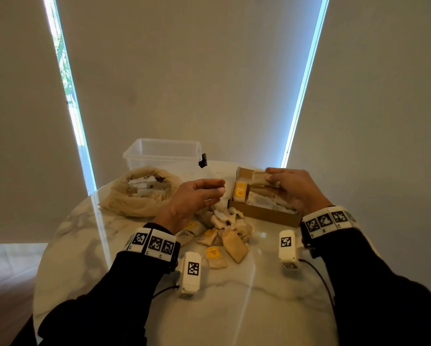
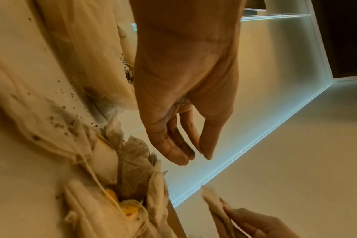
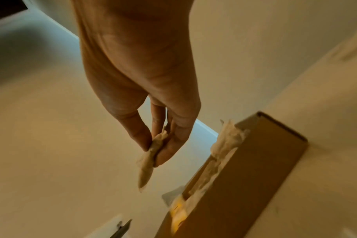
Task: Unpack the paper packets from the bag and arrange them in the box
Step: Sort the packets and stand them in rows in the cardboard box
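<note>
- Bag (image 1: 139,196) slumped well left of both hands, a few packets inside.
- Left hand (image 1: 197,198) empty, fingers loosely extended, hovering over the loose pile of packets (image 1: 224,231).
- Right hand (image 1: 291,188) pinching one packet (image 1: 258,181), long axis pointing leftward.
- Box (image 1: 264,213) directly beneath that grip, partly filled; right hand nearer.

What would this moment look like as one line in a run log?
right hand: pinches paper packet above cardboard box | left hand: empty, over packet pile | bag: open
</note>
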Tool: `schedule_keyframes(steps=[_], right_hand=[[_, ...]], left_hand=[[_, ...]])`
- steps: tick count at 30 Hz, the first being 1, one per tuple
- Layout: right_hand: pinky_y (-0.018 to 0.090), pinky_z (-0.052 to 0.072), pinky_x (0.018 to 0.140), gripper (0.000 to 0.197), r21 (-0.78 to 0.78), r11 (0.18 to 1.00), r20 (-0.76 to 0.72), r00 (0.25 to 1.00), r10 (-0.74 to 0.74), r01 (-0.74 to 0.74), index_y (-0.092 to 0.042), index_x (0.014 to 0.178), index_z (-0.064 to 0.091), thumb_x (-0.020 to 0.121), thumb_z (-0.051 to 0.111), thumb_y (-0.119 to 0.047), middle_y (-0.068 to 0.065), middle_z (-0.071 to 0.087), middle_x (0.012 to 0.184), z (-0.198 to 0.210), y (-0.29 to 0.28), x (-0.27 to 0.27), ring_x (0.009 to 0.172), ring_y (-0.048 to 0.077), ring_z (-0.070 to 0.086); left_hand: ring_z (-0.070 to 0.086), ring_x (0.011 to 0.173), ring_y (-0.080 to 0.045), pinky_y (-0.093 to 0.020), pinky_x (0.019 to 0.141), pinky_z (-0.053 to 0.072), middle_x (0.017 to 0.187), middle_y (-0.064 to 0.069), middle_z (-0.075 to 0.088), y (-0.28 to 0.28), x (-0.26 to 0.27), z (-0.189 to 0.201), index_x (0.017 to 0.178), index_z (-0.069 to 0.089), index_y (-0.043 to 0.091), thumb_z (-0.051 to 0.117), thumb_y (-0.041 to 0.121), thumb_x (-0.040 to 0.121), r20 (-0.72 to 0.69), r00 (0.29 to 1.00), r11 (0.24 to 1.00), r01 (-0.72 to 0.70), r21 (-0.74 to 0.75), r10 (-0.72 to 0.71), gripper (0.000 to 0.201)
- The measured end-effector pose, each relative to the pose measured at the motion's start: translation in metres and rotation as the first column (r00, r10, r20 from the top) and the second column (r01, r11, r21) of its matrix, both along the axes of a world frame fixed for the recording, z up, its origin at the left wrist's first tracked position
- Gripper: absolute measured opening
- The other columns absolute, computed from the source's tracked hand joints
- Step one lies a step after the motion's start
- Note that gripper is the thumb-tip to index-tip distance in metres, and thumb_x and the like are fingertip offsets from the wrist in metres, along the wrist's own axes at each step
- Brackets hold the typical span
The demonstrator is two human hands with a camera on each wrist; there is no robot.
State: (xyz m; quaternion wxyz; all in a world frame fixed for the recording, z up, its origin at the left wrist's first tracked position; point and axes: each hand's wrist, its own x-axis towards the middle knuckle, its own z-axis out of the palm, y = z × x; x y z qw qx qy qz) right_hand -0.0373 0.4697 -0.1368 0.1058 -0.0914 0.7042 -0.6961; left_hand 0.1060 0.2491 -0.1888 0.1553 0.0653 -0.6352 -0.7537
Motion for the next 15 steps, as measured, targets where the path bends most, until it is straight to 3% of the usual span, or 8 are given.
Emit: schedule_keyframes(steps=[2,3,5,7,11,13,15], right_hand=[[0.027,0.064,0.059,0.024,0.064,0.998,0.006,1.000,-0.024,0.024,-0.001,0.113,0.077,0.096,0.065,0.012,0.019,0.074,0.104,0.005,0.006,-0.008,0.058,0.014,0.076],[0.029,0.064,0.062,0.026,0.106,0.994,0.001,1.000,-0.022,0.022,0.000,0.115,0.075,0.096,0.064,0.014,0.019,0.072,0.105,0.005,0.007,-0.011,0.055,0.015,0.075],[0.033,0.065,0.070,0.030,0.224,0.974,-0.023,1.000,-0.013,0.017,0.000,0.120,0.075,0.094,0.067,0.013,0.020,0.072,0.113,0.000,0.005,-0.017,0.070,0.021,0.076],[0.028,0.063,0.064,0.034,0.298,0.954,-0.030,1.000,-0.007,0.016,-0.001,0.123,0.075,0.092,0.069,0.012,0.015,0.072,0.110,-0.006,0.001,-0.026,0.088,0.024,0.072],[0.044,0.065,0.092,0.036,0.337,0.941,0.008,1.000,0.010,-0.012,-0.004,0.117,0.079,0.089,0.069,0.016,0.015,0.072,0.119,-0.015,-0.012,-0.037,0.107,0.032,0.072],[0.042,0.065,0.092,0.034,0.348,0.937,0.028,0.999,0.023,-0.031,-0.006,0.115,0.080,0.090,0.069,0.014,0.013,0.072,0.123,-0.017,-0.017,-0.038,0.110,0.031,0.070],[0.036,0.066,0.083,0.035,0.354,0.934,0.047,0.998,0.041,-0.055,-0.006,0.120,0.078,0.093,0.068,0.013,0.011,0.069,0.123,-0.016,-0.021,-0.036,0.107,0.029,0.069]], left_hand=[[0.074,0.116,-0.014,-0.033,0.101,0.059,0.119,0.000,0.080,0.000,-0.001,0.000,0.118,0.080,0.016,0.082,0.010,0.091,0.012,1.000,1.000,0.011,-0.020,-0.011,0.028],[0.074,0.116,-0.014,-0.033,0.101,0.059,0.119,0.000,0.080,-0.001,-0.001,-0.001,0.118,0.080,0.017,0.082,0.010,0.091,0.012,1.000,1.000,0.011,-0.021,-0.011,0.028],[0.074,0.115,-0.014,-0.033,0.100,0.059,0.118,0.000,0.080,-0.003,0.002,-0.002,0.118,0.081,0.017,0.082,0.011,0.091,0.011,1.000,1.000,0.007,-0.021,-0.006,0.028],[0.075,0.113,-0.014,-0.032,0.097,0.060,0.117,0.001,0.080,-0.003,0.001,-0.003,0.118,0.080,0.017,0.082,0.011,0.091,0.011,1.000,1.000,-0.004,-0.019,0.004,0.028],[0.076,0.110,-0.013,-0.030,0.094,0.061,0.115,0.002,0.081,-0.003,0.001,-0.004,0.117,0.081,0.018,0.081,0.011,0.092,0.012,1.000,1.000,-0.009,-0.024,0.010,0.026],[0.076,0.110,-0.013,-0.028,0.092,0.061,0.115,0.001,0.081,-0.003,0.002,-0.004,0.118,0.081,0.017,0.081,0.011,0.092,0.013,1.000,1.000,-0.010,-0.025,0.011,0.026],[0.076,0.110,-0.014,-0.028,0.090,0.061,0.115,0.001,0.081,-0.003,0.002,-0.004,0.118,0.081,0.017,0.082,0.011,0.091,0.014,1.000,1.000,-0.012,-0.018,0.013,0.027]])
